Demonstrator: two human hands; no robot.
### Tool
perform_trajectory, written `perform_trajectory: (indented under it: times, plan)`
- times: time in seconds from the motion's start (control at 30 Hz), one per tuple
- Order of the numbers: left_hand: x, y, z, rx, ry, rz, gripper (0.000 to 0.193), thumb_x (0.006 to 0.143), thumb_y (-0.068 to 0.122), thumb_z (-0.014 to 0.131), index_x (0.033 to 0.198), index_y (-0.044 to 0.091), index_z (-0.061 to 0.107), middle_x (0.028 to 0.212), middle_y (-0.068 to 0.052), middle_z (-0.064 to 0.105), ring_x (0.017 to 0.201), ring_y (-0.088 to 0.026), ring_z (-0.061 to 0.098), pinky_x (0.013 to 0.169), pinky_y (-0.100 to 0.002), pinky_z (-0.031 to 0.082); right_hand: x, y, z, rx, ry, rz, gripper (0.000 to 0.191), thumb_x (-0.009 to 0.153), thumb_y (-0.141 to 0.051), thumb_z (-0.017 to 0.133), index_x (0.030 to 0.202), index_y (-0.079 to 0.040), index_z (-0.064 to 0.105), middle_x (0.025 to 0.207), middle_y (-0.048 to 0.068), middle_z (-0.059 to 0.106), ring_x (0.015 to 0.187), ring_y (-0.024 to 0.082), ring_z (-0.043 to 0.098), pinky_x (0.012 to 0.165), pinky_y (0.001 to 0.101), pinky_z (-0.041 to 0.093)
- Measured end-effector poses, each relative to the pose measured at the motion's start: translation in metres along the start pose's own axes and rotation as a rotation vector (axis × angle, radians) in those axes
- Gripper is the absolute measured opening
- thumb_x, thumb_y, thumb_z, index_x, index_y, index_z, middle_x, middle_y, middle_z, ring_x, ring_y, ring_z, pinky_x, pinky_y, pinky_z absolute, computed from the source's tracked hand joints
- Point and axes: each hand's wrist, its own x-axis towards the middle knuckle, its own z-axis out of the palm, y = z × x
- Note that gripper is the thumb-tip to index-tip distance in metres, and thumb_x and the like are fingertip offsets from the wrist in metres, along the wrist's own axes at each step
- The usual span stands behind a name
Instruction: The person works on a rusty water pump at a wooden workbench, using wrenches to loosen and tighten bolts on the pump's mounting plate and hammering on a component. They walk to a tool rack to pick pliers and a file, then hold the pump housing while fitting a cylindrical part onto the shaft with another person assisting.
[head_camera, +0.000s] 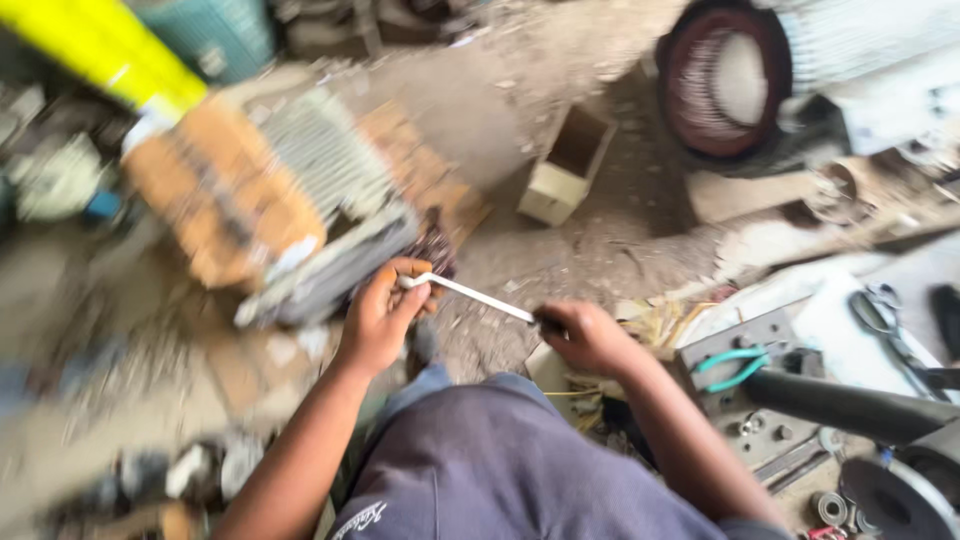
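Holding thin white strip (468, 292) btwn both hands

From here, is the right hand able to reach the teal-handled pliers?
Probably yes. The right hand grips one end of a thin white strip, so it is busy, but the pliers lie close on its right on a grey block, with nothing between.

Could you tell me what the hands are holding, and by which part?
Both hold one thin white strip: the left hand pinches one end, the right hand grips the other.
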Motion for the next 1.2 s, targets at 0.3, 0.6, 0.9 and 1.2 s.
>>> perform_trajectory:
  times: [0.3,0.6,0.9,1.2]
  plan:
    - [0.234,-0.064,0.059,0.374,-0.691,-0.219,0.025,0.095,0.027,0.072,0.099,0.002,0.069,0.081,-0.005,0.077,0.075,-0.010,0.071,0.070,-0.028,0.056,-0.044,0.055,-0.035,0.653,0.310,0.373,0.045,0.084,-0.005,0.072,0.129,0.001,0.066,0.101,0.005,0.071,0.092,0.015,0.065,0.078,0.0333,0.054]
    - [0.407,-0.106,0.271,0.034,-0.923,-0.475,0.021,0.102,0.024,0.061,0.099,0.004,0.066,0.083,-0.006,0.073,0.073,-0.013,0.067,0.068,-0.028,0.055,-0.061,0.095,-0.170,0.640,0.786,0.610,0.051,0.086,-0.015,0.076,0.134,-0.011,0.063,0.073,0.002,0.065,0.066,0.009,0.059,0.061,0.0271,0.050]
    - [0.473,-0.062,0.531,0.046,-1.391,-0.403,0.019,0.098,0.020,0.063,0.110,0.006,0.060,0.096,-0.008,0.069,0.084,-0.018,0.070,0.074,-0.033,0.058,-0.096,0.137,-0.214,0.767,1.135,0.715,0.056,0.087,-0.016,0.077,0.139,-0.007,0.059,0.083,0.006,0.066,0.076,0.012,0.059,0.068,0.0297,0.052]
    - [0.466,-0.073,0.807,-0.154,-1.873,-0.580,0.030,0.103,0.020,0.060,0.129,0.006,0.058,0.102,-0.009,0.069,0.090,-0.019,0.071,0.080,-0.036,0.060,-0.137,0.249,-0.280,1.267,1.729,0.595,0.068,0.090,-0.010,0.065,0.153,-0.005,0.040,0.088,0.015,0.071,0.065,0.015,0.063,0.053,0.0289,0.050]
